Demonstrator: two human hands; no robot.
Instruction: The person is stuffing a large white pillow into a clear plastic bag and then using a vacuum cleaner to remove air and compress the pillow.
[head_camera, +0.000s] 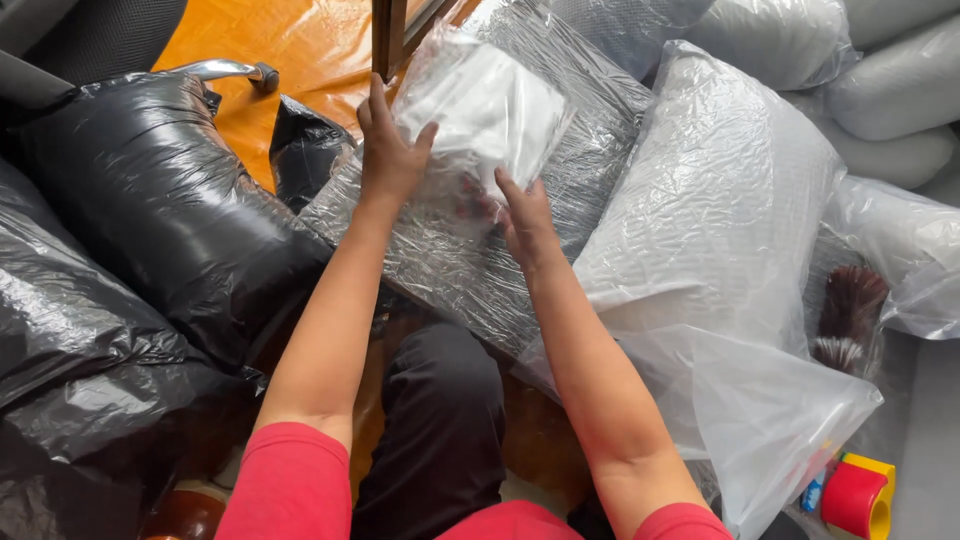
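From the head camera, both hands hold a clear plastic packet with something white folded inside. The left hand has its fingers wrapped on the packet's left edge. The right hand presses the packet's lower edge, but I cannot tell whether its fingers close on it. The packet rests against a wrapped grey cushion.

The film looks slick, so the packet may slide from the grip. It could also snag on the dark wooden frame just above it.

Left of the packet lie black bin bags on an orange floor. To the packet's right are more bagged pillows, a brush and a red tape roll.
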